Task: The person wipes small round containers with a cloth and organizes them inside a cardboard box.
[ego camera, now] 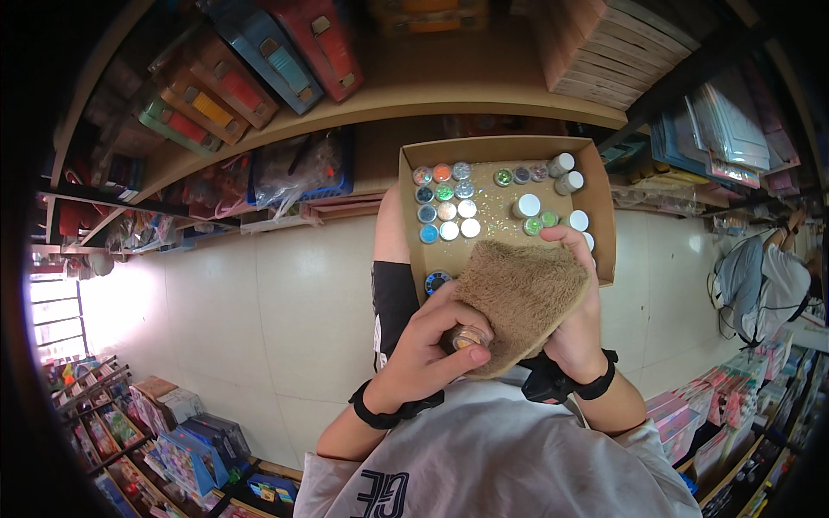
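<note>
My left hand [440, 343] grips a small clear jar [471, 337] with tan contents, its fingers curled around it. Against that jar lies a fluffy brown cloth [524, 285], held along its right side by my right hand [576, 311]. Beneath both hands rests a shallow cardboard box [507, 147] on my lap. Small glitter jars stand in rows at its left, among them an orange jar [442, 172] and a blue jar [429, 234]. Green jars [532, 226] and white-capped jars [526, 205] stand at the right. Loose glitter dots the box bottom. The cloth hides the box's near part.
A wooden shelf [414, 103] with coloured cases [272, 61] and stacked boxes [615, 58] runs just beyond the box. Below it sits a blue basket [333, 189] with plastic bags. Merchandise racks [188, 453] stand behind me. Another person [771, 278] is at the far right.
</note>
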Available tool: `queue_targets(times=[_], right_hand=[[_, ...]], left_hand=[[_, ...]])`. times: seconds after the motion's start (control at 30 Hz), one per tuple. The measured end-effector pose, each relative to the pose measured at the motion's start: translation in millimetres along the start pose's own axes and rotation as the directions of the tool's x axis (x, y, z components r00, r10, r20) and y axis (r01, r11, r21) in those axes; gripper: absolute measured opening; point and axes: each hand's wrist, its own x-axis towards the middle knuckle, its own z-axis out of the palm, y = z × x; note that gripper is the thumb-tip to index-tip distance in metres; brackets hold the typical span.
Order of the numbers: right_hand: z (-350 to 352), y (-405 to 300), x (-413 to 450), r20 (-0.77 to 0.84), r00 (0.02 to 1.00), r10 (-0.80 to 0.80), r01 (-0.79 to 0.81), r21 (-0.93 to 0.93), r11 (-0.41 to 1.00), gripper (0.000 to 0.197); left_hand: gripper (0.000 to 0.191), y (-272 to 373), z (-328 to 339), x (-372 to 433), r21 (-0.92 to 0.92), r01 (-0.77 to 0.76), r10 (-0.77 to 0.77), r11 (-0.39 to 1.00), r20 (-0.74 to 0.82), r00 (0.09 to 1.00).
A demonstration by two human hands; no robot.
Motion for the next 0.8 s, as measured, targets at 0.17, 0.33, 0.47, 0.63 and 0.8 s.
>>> queue_targets(times=[0.17,0.33,0.47,0.63,0.8], right_hand=[[0,-3,-18,0.024,0.992,0.128,-0.129,0.262,0.956,0.064],[-10,-4,-20,0.458,0.882,0.108,-0.167,0.091,0.982,0.093],[-23,15,-32,0.247,0.958,0.149,-0.118,-0.135,0.984,0.070],[-20,16,-30,0.214,0.958,0.190,-0.190,-0.023,0.982,0.052],[-15,17,-31,0.145,0.974,0.173,-0.183,0.057,0.982,0.053]], left_hand=[[0.029,4,4,1,0.128,-0.163,0.185,0.978,-0.187,0.965],[0.036,16,7,2,0.252,-0.165,0.208,0.954,-0.159,0.965],[0.038,22,5,3,0.416,-0.214,0.287,0.884,-0.122,0.950],[0.031,21,6,6,0.654,-0.184,0.382,0.734,-0.174,0.908],[0.037,22,6,4,0.783,-0.122,0.473,0.610,-0.236,0.849]])
